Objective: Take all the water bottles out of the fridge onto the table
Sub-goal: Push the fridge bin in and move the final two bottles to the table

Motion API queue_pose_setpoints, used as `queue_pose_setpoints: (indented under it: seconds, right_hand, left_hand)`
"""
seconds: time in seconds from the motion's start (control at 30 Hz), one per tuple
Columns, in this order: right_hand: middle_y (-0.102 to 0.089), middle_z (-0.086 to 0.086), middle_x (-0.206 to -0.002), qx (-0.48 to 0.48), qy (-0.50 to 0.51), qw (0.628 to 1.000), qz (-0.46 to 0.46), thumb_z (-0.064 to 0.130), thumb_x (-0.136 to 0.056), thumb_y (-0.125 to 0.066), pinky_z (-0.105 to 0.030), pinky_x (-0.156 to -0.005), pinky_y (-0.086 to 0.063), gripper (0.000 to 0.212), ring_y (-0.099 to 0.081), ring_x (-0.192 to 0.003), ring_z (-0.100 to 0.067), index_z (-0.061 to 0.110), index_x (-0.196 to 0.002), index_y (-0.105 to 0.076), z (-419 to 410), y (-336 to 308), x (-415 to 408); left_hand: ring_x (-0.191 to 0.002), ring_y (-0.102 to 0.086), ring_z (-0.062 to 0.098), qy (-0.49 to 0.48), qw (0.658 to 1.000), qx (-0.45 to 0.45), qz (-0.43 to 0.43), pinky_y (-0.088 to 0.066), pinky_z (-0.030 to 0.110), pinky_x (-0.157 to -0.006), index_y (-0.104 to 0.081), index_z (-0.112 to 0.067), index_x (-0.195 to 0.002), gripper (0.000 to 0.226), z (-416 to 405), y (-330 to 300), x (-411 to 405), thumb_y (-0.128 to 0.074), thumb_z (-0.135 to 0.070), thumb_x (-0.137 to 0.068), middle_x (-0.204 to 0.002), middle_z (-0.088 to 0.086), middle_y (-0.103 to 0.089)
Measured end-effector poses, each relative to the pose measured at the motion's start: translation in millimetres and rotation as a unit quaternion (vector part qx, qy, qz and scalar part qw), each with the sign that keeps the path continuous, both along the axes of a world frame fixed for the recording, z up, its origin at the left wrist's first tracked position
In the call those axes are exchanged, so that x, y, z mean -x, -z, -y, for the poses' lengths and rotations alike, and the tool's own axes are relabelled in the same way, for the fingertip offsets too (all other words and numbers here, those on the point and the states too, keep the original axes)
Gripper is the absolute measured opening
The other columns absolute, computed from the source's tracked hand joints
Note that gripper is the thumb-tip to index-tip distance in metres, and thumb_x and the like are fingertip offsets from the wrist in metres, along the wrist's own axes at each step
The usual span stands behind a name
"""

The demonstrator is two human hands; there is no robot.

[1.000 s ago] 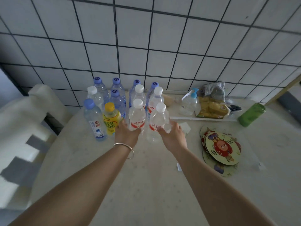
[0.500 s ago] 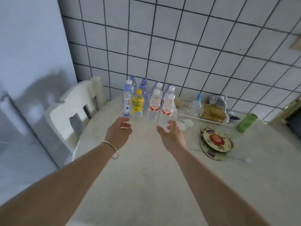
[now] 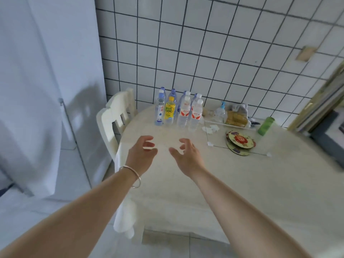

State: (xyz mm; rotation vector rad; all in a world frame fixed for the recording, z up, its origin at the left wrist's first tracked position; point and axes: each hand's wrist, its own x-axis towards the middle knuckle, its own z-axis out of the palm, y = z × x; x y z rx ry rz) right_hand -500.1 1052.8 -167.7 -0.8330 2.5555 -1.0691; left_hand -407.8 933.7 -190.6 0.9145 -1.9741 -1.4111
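It is a home kitchen: white tiled wall point(image 3: 214, 53), a tall fridge point(image 3: 46, 81), a dining table point(image 3: 204, 183) with cloth, a white chair point(image 3: 113, 116).

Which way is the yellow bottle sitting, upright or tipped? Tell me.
Upright: the yellow bottle stands on its base on the table, cap on top, among the water bottles.

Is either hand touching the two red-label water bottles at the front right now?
Apart. The head view shows bare table between the left hand, right hand and the red-label water bottles; both hands hold nothing.
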Motion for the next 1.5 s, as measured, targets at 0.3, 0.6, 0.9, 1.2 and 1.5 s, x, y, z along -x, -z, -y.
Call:
queue_pose_setpoints:
  seconds: [0.3,0.6,0.9,1.2,1.5]
  right_hand:
    - [-0.059,0.004,-0.108,0.067,0.037,0.995,-0.059,0.039,-0.088,-0.056,-0.026,-0.081,-0.039,0.040,-0.054,-0.103,-0.014,0.021,-0.124,-0.049,-35,-24,-145]
    - [-0.062,0.004,-0.094,0.153,-0.054,0.984,-0.076,0.029,-0.087,-0.059,-0.028,-0.085,-0.045,0.029,-0.060,-0.093,-0.014,0.020,-0.115,-0.056,-17,-39,-265]
    - [-0.057,0.015,-0.084,0.195,-0.173,0.965,-0.014,0.026,-0.088,-0.057,-0.028,-0.081,-0.047,0.025,-0.057,-0.082,-0.008,0.021,-0.112,-0.056,47,-52,-376]
    - [-0.056,0.014,-0.086,0.229,-0.233,0.945,-0.032,0.029,-0.089,-0.055,-0.022,-0.071,-0.045,0.026,-0.054,-0.077,0.000,0.022,-0.114,-0.054,208,-87,-481]
    - [-0.057,0.010,-0.087,0.240,-0.178,0.953,-0.053,0.025,-0.089,-0.054,-0.016,-0.062,-0.040,0.024,-0.054,-0.076,-0.003,0.020,-0.113,-0.055,356,-97,-511]
  left_hand:
    - [-0.087,-0.061,0.013,0.056,0.998,0.008,-0.017,-0.042,0.017,-0.057,-0.053,-0.021,-0.118,0.033,-40,-22,-126,-0.058,-0.012,-0.086,-0.101,-0.004,-0.062]
    - [-0.074,-0.059,0.001,0.003,0.994,0.037,-0.101,-0.047,0.010,-0.058,-0.053,-0.025,-0.110,0.033,-35,-42,-256,-0.066,-0.012,-0.082,-0.090,-0.010,-0.060]
    - [-0.069,-0.057,0.011,-0.144,0.982,0.054,-0.108,-0.045,0.031,-0.070,-0.051,-0.025,-0.106,0.032,27,-50,-395,-0.065,-0.009,-0.082,-0.090,-0.004,-0.060]
    - [-0.085,-0.060,0.012,-0.205,0.966,0.093,-0.127,-0.050,0.024,-0.072,-0.050,-0.023,-0.118,0.034,160,-85,-507,-0.061,-0.015,-0.087,-0.103,-0.002,-0.060]
    - [-0.082,-0.059,0.013,-0.182,0.972,0.110,-0.096,-0.047,0.023,-0.067,-0.048,-0.018,-0.124,0.039,321,-102,-541,-0.061,-0.017,-0.087,-0.105,-0.002,-0.059]
